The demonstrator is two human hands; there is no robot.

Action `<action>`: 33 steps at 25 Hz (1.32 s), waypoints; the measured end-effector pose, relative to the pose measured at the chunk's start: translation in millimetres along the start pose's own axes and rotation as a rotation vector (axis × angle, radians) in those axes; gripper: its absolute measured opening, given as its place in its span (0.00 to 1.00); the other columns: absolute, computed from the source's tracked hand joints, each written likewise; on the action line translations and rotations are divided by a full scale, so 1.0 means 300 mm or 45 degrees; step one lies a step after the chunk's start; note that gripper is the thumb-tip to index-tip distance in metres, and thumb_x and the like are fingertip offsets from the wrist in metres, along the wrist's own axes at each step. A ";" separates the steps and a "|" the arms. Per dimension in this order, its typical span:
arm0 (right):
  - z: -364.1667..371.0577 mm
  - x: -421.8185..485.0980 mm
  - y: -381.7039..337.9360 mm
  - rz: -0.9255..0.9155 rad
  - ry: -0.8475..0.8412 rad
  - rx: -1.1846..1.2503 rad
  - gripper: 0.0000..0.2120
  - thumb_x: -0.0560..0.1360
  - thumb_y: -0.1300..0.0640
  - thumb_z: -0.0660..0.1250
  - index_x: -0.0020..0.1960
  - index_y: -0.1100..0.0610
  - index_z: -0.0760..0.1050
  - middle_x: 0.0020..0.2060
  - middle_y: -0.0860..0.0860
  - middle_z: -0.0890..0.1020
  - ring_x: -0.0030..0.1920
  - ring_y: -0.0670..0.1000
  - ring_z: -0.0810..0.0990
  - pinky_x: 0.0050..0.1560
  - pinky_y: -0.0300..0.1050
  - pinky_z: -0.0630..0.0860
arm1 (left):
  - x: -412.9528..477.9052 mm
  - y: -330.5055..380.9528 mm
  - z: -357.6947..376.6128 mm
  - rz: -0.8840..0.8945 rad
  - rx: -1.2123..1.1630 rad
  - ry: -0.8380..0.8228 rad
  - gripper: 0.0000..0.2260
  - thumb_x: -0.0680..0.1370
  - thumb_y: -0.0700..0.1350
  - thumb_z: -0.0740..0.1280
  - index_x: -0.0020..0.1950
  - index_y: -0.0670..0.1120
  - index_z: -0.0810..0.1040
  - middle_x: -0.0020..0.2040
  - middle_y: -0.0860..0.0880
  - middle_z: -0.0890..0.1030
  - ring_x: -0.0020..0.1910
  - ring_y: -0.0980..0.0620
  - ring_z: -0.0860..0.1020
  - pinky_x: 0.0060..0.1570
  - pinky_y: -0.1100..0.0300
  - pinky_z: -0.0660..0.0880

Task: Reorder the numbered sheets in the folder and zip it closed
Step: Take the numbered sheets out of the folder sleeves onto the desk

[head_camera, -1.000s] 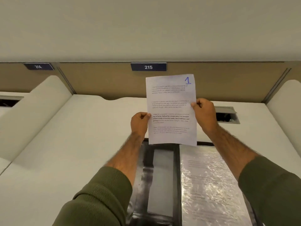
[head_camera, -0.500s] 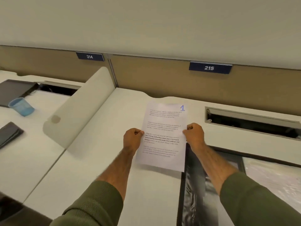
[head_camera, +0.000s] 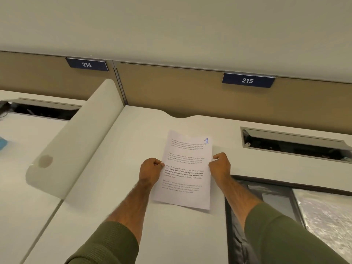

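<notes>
One sheet marked "1" [head_camera: 185, 170] is sitting low over the desk [head_camera: 133, 149], at 10 o'clock from one open folder [head_camera: 278, 204]; contact with the desk cannot be told. Two hands are holding it. The left hand [head_camera: 151, 171] is pinching its 9 o'clock edge and the right hand [head_camera: 220, 165] its 3 o'clock edge, all fingers tightly curled.
</notes>
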State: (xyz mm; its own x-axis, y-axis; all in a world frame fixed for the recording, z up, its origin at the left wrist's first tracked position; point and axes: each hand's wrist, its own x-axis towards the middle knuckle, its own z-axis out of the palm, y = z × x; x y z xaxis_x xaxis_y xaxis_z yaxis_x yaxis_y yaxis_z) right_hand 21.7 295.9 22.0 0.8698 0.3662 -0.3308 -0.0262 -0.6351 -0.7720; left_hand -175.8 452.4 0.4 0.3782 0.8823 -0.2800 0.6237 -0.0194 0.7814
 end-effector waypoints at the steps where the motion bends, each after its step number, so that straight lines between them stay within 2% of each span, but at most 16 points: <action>1: 0.013 0.018 -0.016 0.001 0.015 -0.015 0.12 0.75 0.72 0.58 0.55 0.61 0.71 0.43 0.52 0.76 0.37 0.48 0.74 0.31 0.41 0.71 | 0.031 0.008 0.001 0.005 0.007 -0.012 0.06 0.78 0.44 0.71 0.42 0.44 0.80 0.43 0.51 0.83 0.44 0.50 0.80 0.44 0.58 0.75; 4: 0.054 0.101 -0.056 -0.047 0.053 -0.090 0.13 0.75 0.73 0.57 0.54 0.63 0.74 0.47 0.52 0.77 0.40 0.50 0.73 0.29 0.33 0.66 | 0.139 0.047 0.001 0.030 0.041 -0.046 0.06 0.78 0.45 0.71 0.43 0.45 0.80 0.43 0.52 0.83 0.43 0.51 0.80 0.37 0.61 0.72; 6: 0.078 0.166 -0.086 -0.060 0.082 -0.113 0.12 0.75 0.72 0.58 0.54 0.63 0.76 0.47 0.51 0.77 0.43 0.51 0.74 0.28 0.31 0.64 | 0.221 0.071 0.006 0.035 0.059 -0.059 0.05 0.78 0.45 0.71 0.43 0.45 0.81 0.43 0.52 0.83 0.43 0.51 0.80 0.37 0.61 0.71; 12: 0.118 0.354 -0.154 -0.045 0.086 -0.107 0.12 0.74 0.72 0.62 0.53 0.62 0.78 0.49 0.52 0.79 0.47 0.52 0.77 0.31 0.33 0.66 | 0.413 0.125 0.023 0.065 0.090 -0.092 0.05 0.77 0.45 0.71 0.43 0.47 0.80 0.44 0.51 0.83 0.45 0.49 0.80 0.42 0.58 0.73; 14: 0.129 0.395 -0.165 -0.042 0.079 -0.103 0.12 0.73 0.72 0.62 0.53 0.62 0.79 0.49 0.52 0.79 0.47 0.52 0.77 0.33 0.35 0.69 | 0.451 0.130 0.029 0.058 0.121 -0.097 0.04 0.77 0.47 0.71 0.46 0.48 0.79 0.47 0.50 0.83 0.47 0.49 0.80 0.46 0.56 0.76; 16: 0.141 0.419 -0.171 -0.041 0.077 -0.094 0.12 0.73 0.71 0.62 0.52 0.61 0.79 0.50 0.52 0.79 0.49 0.52 0.77 0.39 0.39 0.73 | 0.468 0.126 0.040 0.053 0.163 -0.108 0.05 0.77 0.49 0.71 0.50 0.49 0.79 0.50 0.50 0.82 0.48 0.48 0.81 0.51 0.52 0.79; 19: 0.152 0.434 -0.157 -0.043 0.069 -0.093 0.11 0.72 0.70 0.63 0.50 0.60 0.78 0.50 0.53 0.81 0.51 0.55 0.80 0.50 0.48 0.79 | 0.467 0.124 0.055 0.072 0.229 -0.135 0.10 0.78 0.51 0.70 0.58 0.52 0.76 0.51 0.50 0.82 0.50 0.48 0.81 0.55 0.48 0.79; 22: 0.145 0.435 -0.145 -0.040 0.049 -0.061 0.07 0.73 0.66 0.64 0.49 0.58 0.78 0.51 0.54 0.82 0.51 0.57 0.82 0.51 0.51 0.82 | 0.452 0.133 0.057 0.090 0.273 -0.124 0.12 0.80 0.51 0.68 0.62 0.51 0.75 0.53 0.49 0.83 0.51 0.48 0.81 0.57 0.48 0.78; 25: 0.108 0.421 -0.136 -0.107 0.014 -0.114 0.03 0.76 0.61 0.66 0.49 0.58 0.77 0.50 0.53 0.83 0.51 0.55 0.81 0.48 0.46 0.77 | 0.415 0.137 0.052 0.054 0.332 -0.032 0.13 0.81 0.52 0.66 0.64 0.50 0.75 0.60 0.48 0.81 0.57 0.46 0.79 0.61 0.48 0.76; 28: 0.043 0.393 -0.105 -0.194 -0.001 -0.171 0.01 0.78 0.60 0.66 0.49 0.58 0.75 0.51 0.55 0.82 0.53 0.55 0.81 0.51 0.46 0.77 | 0.338 0.147 0.063 0.053 0.384 0.065 0.15 0.83 0.51 0.63 0.68 0.48 0.74 0.67 0.48 0.77 0.65 0.45 0.75 0.65 0.48 0.72; 33: -0.151 0.284 0.025 -0.250 -0.007 -0.251 0.10 0.81 0.54 0.65 0.59 0.57 0.77 0.61 0.53 0.80 0.59 0.53 0.78 0.57 0.42 0.72 | 0.138 0.188 0.173 0.245 0.433 0.068 0.22 0.83 0.51 0.61 0.76 0.45 0.67 0.76 0.45 0.68 0.73 0.43 0.68 0.71 0.47 0.65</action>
State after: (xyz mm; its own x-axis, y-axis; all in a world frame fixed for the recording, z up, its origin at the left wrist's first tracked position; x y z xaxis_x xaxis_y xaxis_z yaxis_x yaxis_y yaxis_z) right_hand 117.9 291.3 12.6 0.8460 0.4987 -0.1887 0.2397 -0.6717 -0.7010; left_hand -89.4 463.5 4.0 0.4798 0.8705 -0.1099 0.7395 -0.3338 0.5846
